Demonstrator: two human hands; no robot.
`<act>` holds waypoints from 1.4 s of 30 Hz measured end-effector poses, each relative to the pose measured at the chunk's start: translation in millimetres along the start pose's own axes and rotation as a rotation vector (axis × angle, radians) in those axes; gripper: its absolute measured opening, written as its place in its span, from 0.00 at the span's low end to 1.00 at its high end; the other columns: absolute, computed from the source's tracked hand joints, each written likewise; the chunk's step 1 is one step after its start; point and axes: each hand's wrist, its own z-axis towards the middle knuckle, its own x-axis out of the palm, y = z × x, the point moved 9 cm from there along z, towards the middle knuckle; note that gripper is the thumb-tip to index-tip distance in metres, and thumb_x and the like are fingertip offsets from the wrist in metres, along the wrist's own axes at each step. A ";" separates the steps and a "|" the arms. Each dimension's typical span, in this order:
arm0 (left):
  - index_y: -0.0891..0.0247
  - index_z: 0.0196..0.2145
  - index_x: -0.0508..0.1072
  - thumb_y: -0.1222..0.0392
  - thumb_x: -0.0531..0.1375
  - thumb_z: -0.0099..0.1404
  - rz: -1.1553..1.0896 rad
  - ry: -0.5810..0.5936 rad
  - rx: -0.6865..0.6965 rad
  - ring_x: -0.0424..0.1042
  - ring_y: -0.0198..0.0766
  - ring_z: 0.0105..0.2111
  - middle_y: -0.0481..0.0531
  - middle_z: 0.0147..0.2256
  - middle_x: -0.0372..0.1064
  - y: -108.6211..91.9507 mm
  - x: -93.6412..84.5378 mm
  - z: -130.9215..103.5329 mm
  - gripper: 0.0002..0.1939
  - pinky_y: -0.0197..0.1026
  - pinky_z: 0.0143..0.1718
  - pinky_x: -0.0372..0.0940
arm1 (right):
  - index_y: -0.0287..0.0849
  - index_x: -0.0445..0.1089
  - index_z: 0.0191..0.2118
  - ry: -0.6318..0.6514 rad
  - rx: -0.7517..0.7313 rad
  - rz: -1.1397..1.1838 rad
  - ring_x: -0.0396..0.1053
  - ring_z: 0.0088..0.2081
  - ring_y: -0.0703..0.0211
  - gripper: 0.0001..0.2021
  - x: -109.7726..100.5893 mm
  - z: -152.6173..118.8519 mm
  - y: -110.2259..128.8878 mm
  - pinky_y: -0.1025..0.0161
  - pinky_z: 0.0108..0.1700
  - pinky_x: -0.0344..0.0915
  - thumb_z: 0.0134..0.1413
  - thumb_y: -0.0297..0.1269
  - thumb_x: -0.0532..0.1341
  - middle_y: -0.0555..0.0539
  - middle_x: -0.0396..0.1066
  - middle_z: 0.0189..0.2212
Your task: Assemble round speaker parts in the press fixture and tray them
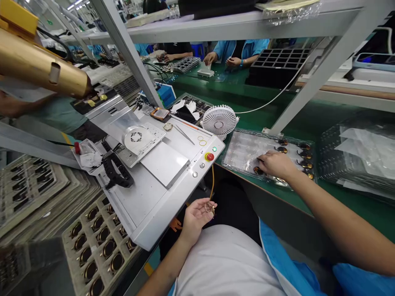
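My left hand [200,214], palm up above my lap, has its fingers curled around a thin metal ring-shaped part [210,208], like a watch case. Over at the clear plastic tray [239,150] on the right, my right hand [277,164] reaches down with its fingers pressed together on a small round black-and-gold part [257,169]. The hand partly covers that piece. More such round parts with thin dark tails [305,154] sit in the tray's right-hand pockets.
A white machine bench [160,205] bears a red emergency button [210,156], tweezers [185,135] and a black watch strap [115,170]. A small white fan [219,120] stands behind the tray. Stacked trays [101,242] flank the bench. A co-worker [237,53] sits opposite.
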 end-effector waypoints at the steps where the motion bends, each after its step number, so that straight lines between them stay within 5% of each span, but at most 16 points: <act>1: 0.62 0.47 0.80 0.56 0.78 0.53 -0.005 0.007 -0.001 0.81 0.49 0.48 0.58 0.44 0.82 1.8 -0.7 1.3 0.24 0.49 0.50 0.73 | 0.38 0.76 0.29 -0.001 0.021 -0.003 0.74 0.37 0.45 0.06 0.0 0.7 -4.4 0.58 0.38 0.65 0.54 0.27 0.61 0.37 0.76 0.28; 4: 0.62 0.47 0.80 0.56 0.78 0.54 -0.019 0.011 -0.005 0.81 0.47 0.47 0.58 0.44 0.81 1.1 -0.3 4.9 0.24 0.47 0.51 0.73 | 0.34 0.79 0.41 0.007 0.095 -0.008 0.76 0.37 0.44 0.12 1.1 0.8 -8.2 0.56 0.38 0.67 0.59 0.28 0.58 0.33 0.79 0.36; 6: 0.63 0.48 0.80 0.56 0.78 0.53 -0.005 0.047 -0.015 0.81 0.47 0.47 0.58 0.44 0.81 -3.2 6.7 6.4 0.25 0.45 0.49 0.73 | 0.35 0.79 0.49 0.017 0.072 0.079 0.76 0.36 0.47 0.16 2.6 -3.0 10.1 0.57 0.38 0.69 0.63 0.31 0.56 0.36 0.80 0.40; 10: 0.60 0.53 0.78 0.59 0.80 0.48 -0.004 0.245 -0.014 0.82 0.49 0.46 0.65 0.58 0.74 -15.7 35.9 5.6 0.34 0.43 0.42 0.75 | 0.40 0.80 0.53 0.081 -0.199 0.586 0.77 0.35 0.53 0.17 1.0 -25.6 99.0 0.59 0.37 0.73 0.68 0.41 0.59 0.42 0.79 0.39; 14: 0.55 0.58 0.76 0.60 0.82 0.44 -0.032 0.378 0.057 0.82 0.49 0.46 0.66 0.70 0.58 -27.2 50.8 -0.2 0.43 0.42 0.40 0.75 | 0.43 0.81 0.50 0.082 -0.368 0.860 0.77 0.33 0.56 0.12 -10.6 -47.7 172.9 0.61 0.34 0.73 0.67 0.38 0.64 0.44 0.80 0.38; 20: 0.54 0.66 0.68 0.57 0.81 0.46 -0.063 0.349 0.122 0.82 0.50 0.46 0.66 0.58 0.73 -36.8 35.9 -17.8 0.52 0.41 0.40 0.75 | 0.47 0.82 0.45 -0.089 -0.495 0.942 0.79 0.36 0.57 0.09 -14.8 -55.2 210.4 0.63 0.36 0.75 0.66 0.29 0.65 0.45 0.80 0.39; 23: 0.53 0.63 0.71 0.51 0.81 0.46 -0.117 0.269 0.113 0.82 0.46 0.42 0.66 0.64 0.67 -39.5 21.6 -22.7 0.48 0.39 0.37 0.74 | 0.45 0.79 0.41 -0.053 -0.561 0.915 0.77 0.36 0.59 0.09 -8.1 -59.2 226.9 0.64 0.36 0.74 0.68 0.27 0.61 0.45 0.77 0.38; 28: 0.61 0.59 0.74 0.47 0.81 0.45 -0.128 0.188 0.066 0.82 0.47 0.41 0.61 0.46 0.79 -38.5 1.1 -25.6 0.46 0.41 0.41 0.73 | 0.43 0.71 0.37 0.093 -0.664 0.859 0.74 0.38 0.57 0.07 -2.0 -59.3 257.1 0.62 0.38 0.71 0.69 0.29 0.58 0.42 0.73 0.39; 31: 0.63 0.62 0.72 0.45 0.80 0.45 -0.121 0.136 0.096 0.82 0.47 0.40 0.61 0.42 0.81 -42.0 -10.2 -27.0 0.49 0.42 0.41 0.72 | 0.43 0.68 0.35 0.101 -0.515 0.897 0.74 0.38 0.55 0.06 4.0 -30.3 260.8 0.60 0.39 0.70 0.67 0.35 0.60 0.42 0.74 0.37; 37: 0.66 0.65 0.69 0.42 0.79 0.46 -0.074 0.093 0.165 0.81 0.47 0.39 0.63 0.41 0.82 -51.7 -18.7 -38.2 0.53 0.42 0.39 0.71 | 0.45 0.61 0.34 0.195 0.143 1.096 0.65 0.18 0.61 0.10 39.6 53.4 252.7 0.65 0.23 0.63 0.62 0.37 0.64 0.52 0.71 0.20; 40: 0.64 0.66 0.68 0.44 0.79 0.48 -0.029 0.063 0.216 0.81 0.50 0.43 0.67 0.50 0.79 -56.7 -22.8 -48.9 0.53 0.43 0.39 0.73 | 0.45 0.62 0.35 0.204 0.268 1.006 0.63 0.15 0.61 0.12 44.3 64.1 245.1 0.66 0.20 0.59 0.58 0.37 0.68 0.54 0.69 0.17; 42: 0.61 0.68 0.66 0.46 0.79 0.49 0.043 0.044 0.275 0.81 0.52 0.46 0.72 0.63 0.69 -60.2 -24.7 -56.1 0.53 0.44 0.40 0.75 | 0.45 0.63 0.38 0.129 0.239 0.951 0.63 0.16 0.61 0.14 38.7 54.4 237.4 0.66 0.21 0.58 0.56 0.40 0.70 0.55 0.68 0.17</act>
